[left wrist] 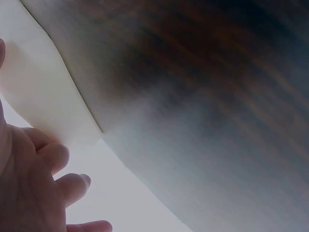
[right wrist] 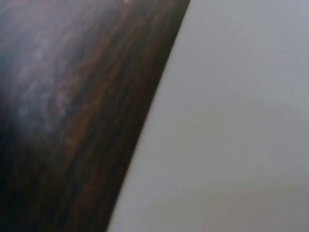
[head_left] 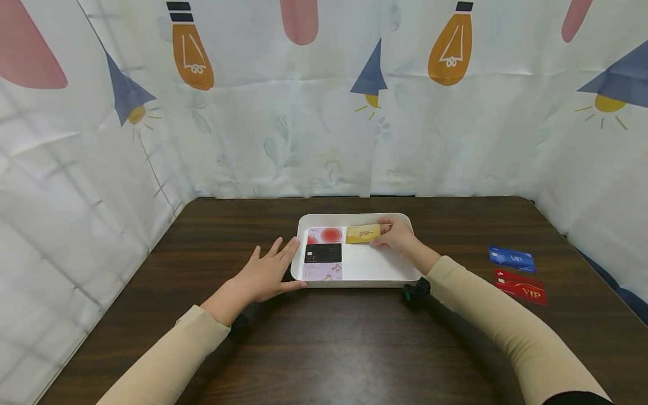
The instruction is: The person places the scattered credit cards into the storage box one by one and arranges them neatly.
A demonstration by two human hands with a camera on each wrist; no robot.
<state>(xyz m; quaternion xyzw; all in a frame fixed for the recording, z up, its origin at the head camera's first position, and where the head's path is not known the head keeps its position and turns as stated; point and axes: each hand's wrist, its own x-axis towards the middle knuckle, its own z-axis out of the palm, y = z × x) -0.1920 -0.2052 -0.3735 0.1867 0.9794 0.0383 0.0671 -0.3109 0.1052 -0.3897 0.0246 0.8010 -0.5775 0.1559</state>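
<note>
A white tray (head_left: 379, 270) lies on the dark wooden table. Down its left side run three cards: a pink card with red circles (head_left: 324, 235), a black VIP card (head_left: 323, 253) and a lilac VIP card (head_left: 322, 271). My right hand (head_left: 399, 235) reaches over the tray and pinches the right end of a gold card (head_left: 361, 233), beside the pink one. With fingers spread, my left hand (head_left: 268, 273) rests at the tray's left edge; the left wrist view shows its fingers (left wrist: 72, 188) by the white wall. Only tray and table fill the right wrist view.
To the right of the tray, a blue VIP card (head_left: 512, 259) and a red VIP card (head_left: 521, 287) lie on the table (head_left: 344, 349). A patterned white curtain (head_left: 324, 129) hangs behind the table and along both sides.
</note>
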